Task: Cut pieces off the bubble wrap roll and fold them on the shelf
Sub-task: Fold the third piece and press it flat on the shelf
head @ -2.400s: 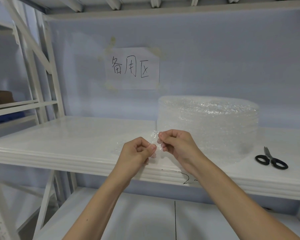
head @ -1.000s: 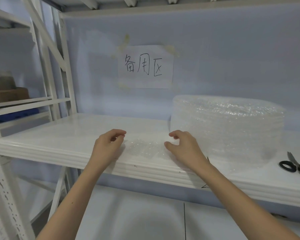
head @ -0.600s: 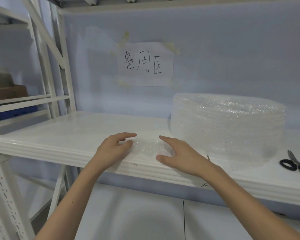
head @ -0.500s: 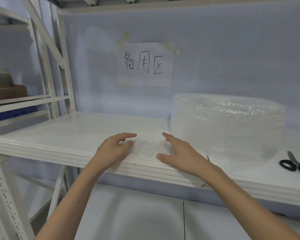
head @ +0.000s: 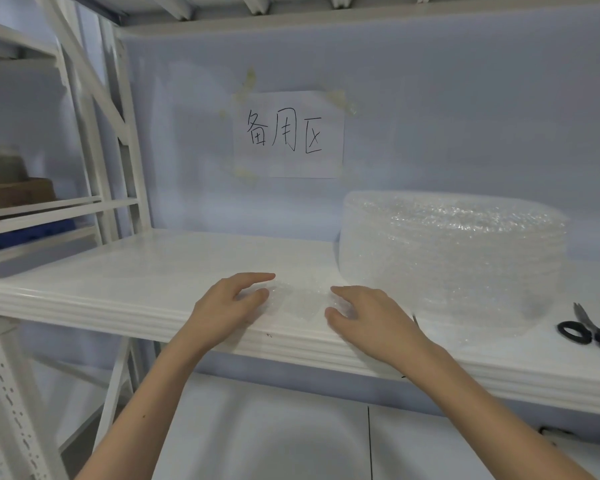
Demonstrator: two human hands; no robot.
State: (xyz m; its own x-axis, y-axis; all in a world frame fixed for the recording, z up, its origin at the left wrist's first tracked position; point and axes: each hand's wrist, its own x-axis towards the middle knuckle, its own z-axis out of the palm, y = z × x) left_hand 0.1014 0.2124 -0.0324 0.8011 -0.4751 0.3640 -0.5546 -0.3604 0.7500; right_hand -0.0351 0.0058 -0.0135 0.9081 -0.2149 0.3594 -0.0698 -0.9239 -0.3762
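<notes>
Fingers of the left hand (head: 227, 306) lie loosely spread and flat, tips pressing the left edge of a small cut piece of bubble wrap (head: 300, 299); nothing pinched. The right hand (head: 364, 317) mirrors it on the piece's right edge, fingers open and slightly curled, thumb tip down on the film. The piece lies flat on the white shelf (head: 136, 271) close to its front lip, directly between the two hands, its long axis apparently running left to right, though the clear film against white makes the outline hard to trace. Both hands are about equally near; neither has the advantage. The bubble wrap roll (head: 451, 247) stands on end just right of and behind the right hand, apart from the piece as far as can be seen. Scissors (head: 593, 332) lie idle, well off to the right. Judgement: smoothing or flattening a fold; any next fold would likely bring one side edge across toward the other.
</notes>
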